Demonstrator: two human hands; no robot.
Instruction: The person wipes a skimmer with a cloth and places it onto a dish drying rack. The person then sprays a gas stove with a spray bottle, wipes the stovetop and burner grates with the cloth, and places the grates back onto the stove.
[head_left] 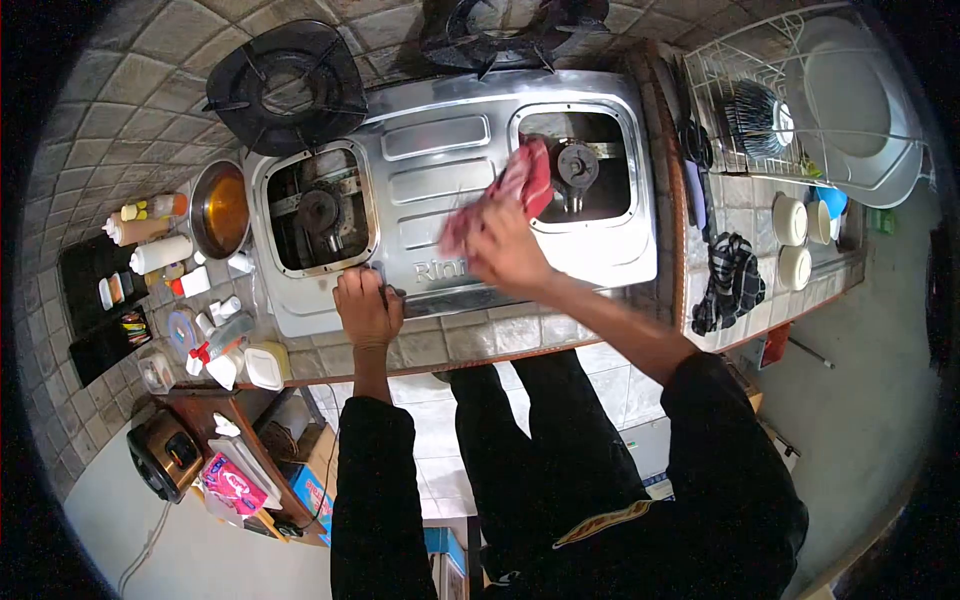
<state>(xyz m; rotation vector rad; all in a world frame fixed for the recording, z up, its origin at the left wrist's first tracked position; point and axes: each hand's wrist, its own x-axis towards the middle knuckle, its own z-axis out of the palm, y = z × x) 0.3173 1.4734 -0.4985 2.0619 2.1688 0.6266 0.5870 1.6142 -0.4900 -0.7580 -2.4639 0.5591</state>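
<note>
A silver gas stove [440, 215] lies on the tiled counter, with its two burner wells [318, 209] uncovered. My right hand [510, 250] is closed on a red patterned cloth [522, 180], pressed against the stove top beside the right burner [577, 165]. Hand and cloth are slightly blurred. At the stove's front edge, left of centre, my left hand [366, 308] rests with its fingers curled over the metal rim. Part of the raised brand lettering [438, 270] is hidden behind my right hand.
Two black pan supports [290, 88] [510, 35] lean behind the stove. A pan of amber liquid [222, 208], squeeze bottles [160, 253] and tubs [266, 366] crowd the left. Right are a dish rack [750, 130], a checked cloth [733, 280] and cups [790, 220].
</note>
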